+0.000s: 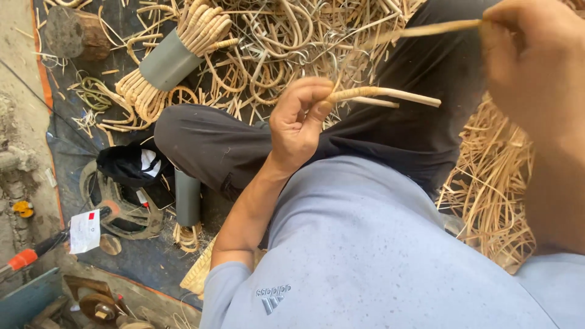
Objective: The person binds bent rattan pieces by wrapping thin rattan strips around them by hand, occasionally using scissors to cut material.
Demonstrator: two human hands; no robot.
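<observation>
My left hand pinches a short bundle of pale cane sticks between thumb and fingers, their ends pointing right. Close to the camera at the upper right, my right hand grips a thin flat cane strip that runs left and down toward the bundle. Both hands are above my lap, over dark trousers and a grey shirt.
Loose cane loops and shavings cover the ground ahead, and split strips pile at the right. A grey tube stuffed with bent cane pieces lies upper left. A second grey tube, a black cap, a log and tools lie at left.
</observation>
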